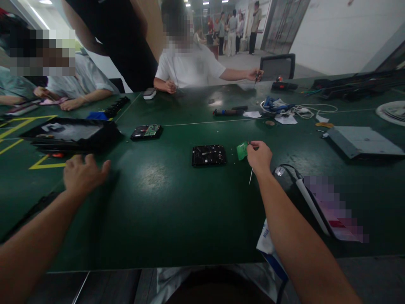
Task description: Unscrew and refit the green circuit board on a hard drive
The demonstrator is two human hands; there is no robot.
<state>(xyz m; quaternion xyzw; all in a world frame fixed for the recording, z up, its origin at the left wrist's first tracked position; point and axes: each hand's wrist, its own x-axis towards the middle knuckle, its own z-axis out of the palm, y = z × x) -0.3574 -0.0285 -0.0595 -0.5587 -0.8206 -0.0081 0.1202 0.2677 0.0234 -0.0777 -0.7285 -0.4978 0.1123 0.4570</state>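
My left hand (82,175) is held over the left of the green table, fingers apart and empty, close to a stack of black trays (107,134). With closed fingers, my right hand (260,157) grips a small green circuit board (242,151). A thin metal screwdriver shaft (251,176) sticks out below the same hand; its handle is hidden. Left of the board, a black hard drive (209,156) lies flat, with a few tiny screws (234,156) beside it. Another hard drive (147,131), its green board showing, sits farther back.
At the right are a grey metal box (363,141), a stand with a pink-and-white sheet (329,215) and a white fan grille (392,113). Cables and paper scraps (286,117) lie farther back. Across the table a person in a white shirt (193,67) sits; others are at the left.
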